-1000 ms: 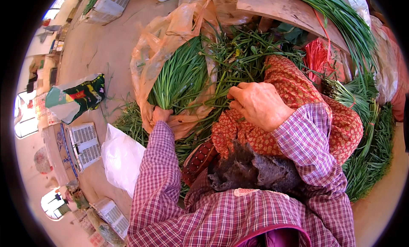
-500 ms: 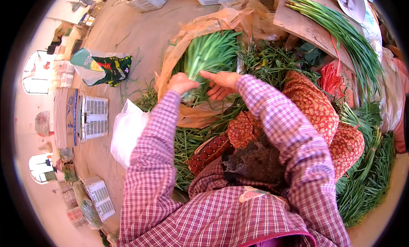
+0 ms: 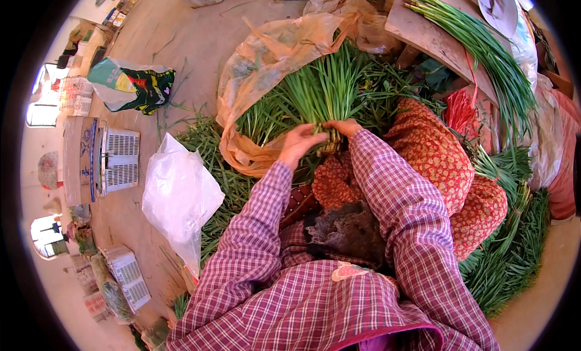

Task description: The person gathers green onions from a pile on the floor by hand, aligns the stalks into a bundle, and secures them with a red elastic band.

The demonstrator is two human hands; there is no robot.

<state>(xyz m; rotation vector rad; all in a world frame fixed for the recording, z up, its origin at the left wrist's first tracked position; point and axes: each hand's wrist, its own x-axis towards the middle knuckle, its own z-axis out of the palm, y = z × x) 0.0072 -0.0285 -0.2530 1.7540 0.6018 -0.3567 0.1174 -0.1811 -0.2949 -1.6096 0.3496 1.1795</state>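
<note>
A bunch of green garlic chives stands upright before me, leaves pointing away and cut stem ends toward me. My right hand is closed round the stems near their lower ends. My left hand lies against the left side of the bunch's base, its fingers stretched toward the stems and not wrapped round them. Behind and left of the bunch, an orange translucent plastic bag gapes wide, with more chives inside it.
Loose leaves cover the floor around the bag. A white plastic bag lies left of my left arm. Tied chives rest on a board at the far right, near red string. More bundles lie right; white crates stand left.
The chives have come nearer to me, out of the bag's mouth. My right hand has closed round their stems; my left hand has shifted right and nearer. The orange bag's rim has folded leftward.
</note>
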